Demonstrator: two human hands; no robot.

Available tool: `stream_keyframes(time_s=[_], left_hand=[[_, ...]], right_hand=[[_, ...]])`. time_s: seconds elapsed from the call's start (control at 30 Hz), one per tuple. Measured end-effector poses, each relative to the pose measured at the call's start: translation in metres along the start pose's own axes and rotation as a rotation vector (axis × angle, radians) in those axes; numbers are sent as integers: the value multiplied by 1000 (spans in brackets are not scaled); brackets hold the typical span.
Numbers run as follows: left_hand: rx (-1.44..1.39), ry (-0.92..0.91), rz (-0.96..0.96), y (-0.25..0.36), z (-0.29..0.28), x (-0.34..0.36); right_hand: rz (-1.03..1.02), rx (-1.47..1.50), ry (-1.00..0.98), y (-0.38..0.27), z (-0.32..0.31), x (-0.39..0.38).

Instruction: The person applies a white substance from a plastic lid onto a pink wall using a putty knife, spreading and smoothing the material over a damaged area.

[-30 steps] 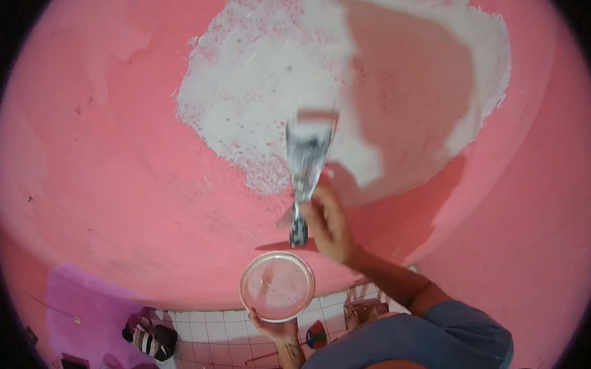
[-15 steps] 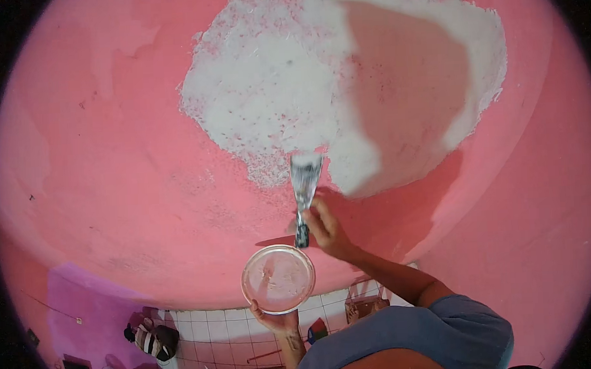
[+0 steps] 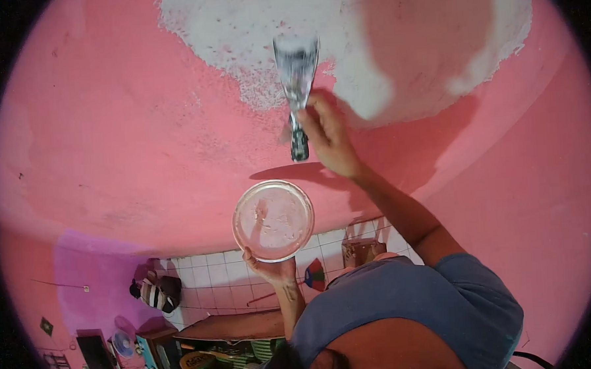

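My right hand (image 3: 332, 137) is closed around the handle of a putty knife (image 3: 297, 69), its blade pointing up and smeared with white. The blade lies in front of the lower part of a white filler patch (image 3: 229, 35) on the pink wall; I cannot tell whether it touches. Lower down, my left hand (image 3: 276, 272) grips a round, shallow lid (image 3: 290, 208) from beneath, thumb at its rim. Small lumps of pale filler are scattered on the lid's surface.
The pink wall (image 3: 135, 145) fills most of the view, with shadows over the patch. Below are a white tiled floor (image 3: 210, 277), a striped bag (image 3: 156, 293), a multicoloured object (image 3: 314, 274), a wooden cabinet top (image 3: 232, 327), a fan (image 3: 123, 344) and a dark screen (image 3: 97, 359).
The view has tilted down, showing more of the floor and furniture. My right hand has moved the putty knife up over the white patch. The lid stays in my left hand.
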State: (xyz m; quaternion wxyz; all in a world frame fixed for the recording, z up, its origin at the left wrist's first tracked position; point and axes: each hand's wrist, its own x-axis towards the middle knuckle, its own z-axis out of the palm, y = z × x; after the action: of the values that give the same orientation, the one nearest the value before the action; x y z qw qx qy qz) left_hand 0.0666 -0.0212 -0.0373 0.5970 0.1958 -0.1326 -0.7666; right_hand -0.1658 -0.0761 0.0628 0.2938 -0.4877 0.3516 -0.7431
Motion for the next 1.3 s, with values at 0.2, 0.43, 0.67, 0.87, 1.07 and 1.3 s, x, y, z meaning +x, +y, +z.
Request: stream_keyframes(time_s=[0.2,0.43,0.67,0.87,1.07,1.3], left_hand=[[-55,17,-34,5,-13,-2],[-68,44,-26,0,-18,4],[-105,0,0,1,-18,6],[-121,-13,-32,0,-18,4],[-129,-78,-36,-1,-22,5],[-103,-56,-27,1,-11,3]], right_hand=[[165,-122,-29,53,0,-61],[-127,-109,33,-21,13,8],[-193,-185,90,18,2,20],[149,-90,69,35,4,-43],[-205,-292,126,-18,18,-8],[-152,-211,69,-4,10,18]])
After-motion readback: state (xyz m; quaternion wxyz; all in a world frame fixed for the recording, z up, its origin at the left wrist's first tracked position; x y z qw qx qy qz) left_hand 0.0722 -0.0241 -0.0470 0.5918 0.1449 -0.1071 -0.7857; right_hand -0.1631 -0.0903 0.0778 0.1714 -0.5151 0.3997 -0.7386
